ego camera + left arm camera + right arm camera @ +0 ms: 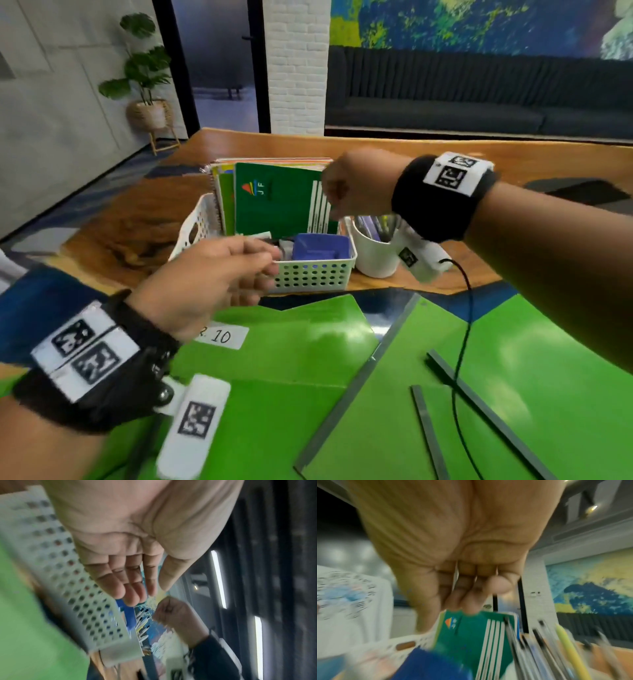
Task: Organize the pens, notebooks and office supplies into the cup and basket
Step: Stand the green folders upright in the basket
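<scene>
2 empty hands beside basket

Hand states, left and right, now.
Left hand: open, fingers relaxed by the basket, holding nothing.
Right hand: fingers curled over the green notebook; a grip cannot be told.

Dark sofa sitting along far wall under blue-yellow mural. White brick pillar standing beside dark glass door. Potted plant on wooden stand, left. Wooden tabletop stretching across.
</scene>
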Tool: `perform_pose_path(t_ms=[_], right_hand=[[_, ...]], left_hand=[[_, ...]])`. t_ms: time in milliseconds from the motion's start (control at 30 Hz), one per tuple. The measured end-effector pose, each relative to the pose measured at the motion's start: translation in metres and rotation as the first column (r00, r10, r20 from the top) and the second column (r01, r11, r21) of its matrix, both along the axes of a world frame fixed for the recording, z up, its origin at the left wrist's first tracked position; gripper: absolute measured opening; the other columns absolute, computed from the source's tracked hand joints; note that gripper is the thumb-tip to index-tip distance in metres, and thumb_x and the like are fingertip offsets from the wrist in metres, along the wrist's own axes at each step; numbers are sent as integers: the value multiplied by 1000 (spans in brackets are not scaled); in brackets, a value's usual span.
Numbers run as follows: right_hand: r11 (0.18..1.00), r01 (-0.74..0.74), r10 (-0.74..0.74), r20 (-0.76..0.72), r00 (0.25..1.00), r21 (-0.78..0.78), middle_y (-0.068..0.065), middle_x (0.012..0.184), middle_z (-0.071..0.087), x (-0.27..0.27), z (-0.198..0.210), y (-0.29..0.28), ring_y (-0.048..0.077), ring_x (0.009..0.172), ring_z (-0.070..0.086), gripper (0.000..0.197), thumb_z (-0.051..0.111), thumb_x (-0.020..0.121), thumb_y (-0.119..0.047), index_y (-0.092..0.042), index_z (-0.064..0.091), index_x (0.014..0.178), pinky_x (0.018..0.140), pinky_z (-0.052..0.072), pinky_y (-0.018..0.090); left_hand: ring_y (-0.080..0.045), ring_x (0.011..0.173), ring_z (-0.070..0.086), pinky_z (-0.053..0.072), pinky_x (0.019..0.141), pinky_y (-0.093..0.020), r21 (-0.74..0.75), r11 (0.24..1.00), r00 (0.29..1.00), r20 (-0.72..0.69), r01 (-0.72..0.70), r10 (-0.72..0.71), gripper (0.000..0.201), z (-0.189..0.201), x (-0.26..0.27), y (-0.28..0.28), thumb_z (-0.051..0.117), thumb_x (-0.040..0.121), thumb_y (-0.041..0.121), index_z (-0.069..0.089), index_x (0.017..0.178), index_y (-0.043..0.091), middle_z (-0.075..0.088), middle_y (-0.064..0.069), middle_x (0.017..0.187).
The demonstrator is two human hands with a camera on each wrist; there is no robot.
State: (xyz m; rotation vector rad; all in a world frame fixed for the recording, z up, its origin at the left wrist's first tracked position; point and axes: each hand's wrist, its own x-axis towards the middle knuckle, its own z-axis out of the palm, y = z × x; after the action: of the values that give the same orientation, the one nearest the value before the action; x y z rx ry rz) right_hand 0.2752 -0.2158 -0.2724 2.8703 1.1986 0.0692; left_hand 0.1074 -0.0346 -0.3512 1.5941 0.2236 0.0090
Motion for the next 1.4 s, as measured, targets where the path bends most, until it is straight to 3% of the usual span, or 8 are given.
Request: perform_pose_path(t_ms=[167,400,733,933,1000,1200,1333,1400], right_hand=[[958,-1,-37,-128,991,-287,-10,83,69,-41,-55,-74,17,76,65,16,73,76,-22,-29,70,91,61,53,27],[857,-25,-193,-366,910,-514,-1,122,63,-63,-102,-138,23,105,62,50,87,72,-31,-23,66,116,77,44,25],[996,21,4,-286,958,86,-9,102,56,-97,-38,-94,17,90,57,36,75,85,-20,-26,54,114,76,48,32],[862,-85,74,43,996,500,-9,115,65,-132,21,-36,21,109,59,38,74,80,-30,-35,56,113,96,45,47],[780,-164,110,125,986,604,-11,110,67,-145,39,-22,22,107,60,38,73,77,-29,-35,58,111,95,45,49],[674,-244,-45,368,929,697,-11,137,49,-146,47,-14,19,130,43,60,71,75,-47,-37,52,131,106,33,44],[404,-62,-196,153,969,913,-1,134,46,-105,25,-22,15,124,42,61,71,79,-43,-24,50,132,107,35,38],[454,82,-215,20,976,887,1,134,47,-79,14,-17,15,123,43,56,70,83,-41,-23,49,132,108,38,42]], left_hand=[[-22,75,67,55,60,-30,-508,853,972,-236,-121,-3,31,-65,-47,-25,61,85,17,68,113,6,70,-12,92],[-25,80,65,60,63,-32,-716,658,965,-254,-231,63,27,-96,-61,-22,56,89,17,61,114,8,66,-16,89],[-30,88,70,61,77,-40,-584,778,972,-176,-231,157,54,-85,-73,-37,64,87,21,52,135,-2,69,-21,100],[-31,117,65,48,100,-48,-307,935,983,14,178,-182,74,-46,-109,-70,86,71,42,58,134,18,68,-10,129],[-19,101,71,55,87,-41,-180,982,996,77,53,-40,33,-34,-110,-77,68,92,12,63,124,19,74,-2,115],[-27,95,69,51,84,-42,-77,918,895,205,-388,396,31,-27,-111,-12,44,100,-3,67,103,17,77,-7,104],[-14,67,67,53,53,-22,-249,802,758,266,-544,596,37,-23,-118,46,43,101,-1,67,87,24,75,1,84],[-13,65,61,54,58,-27,-395,729,702,242,-559,670,43,-22,-118,81,42,102,1,64,78,29,67,8,71]])
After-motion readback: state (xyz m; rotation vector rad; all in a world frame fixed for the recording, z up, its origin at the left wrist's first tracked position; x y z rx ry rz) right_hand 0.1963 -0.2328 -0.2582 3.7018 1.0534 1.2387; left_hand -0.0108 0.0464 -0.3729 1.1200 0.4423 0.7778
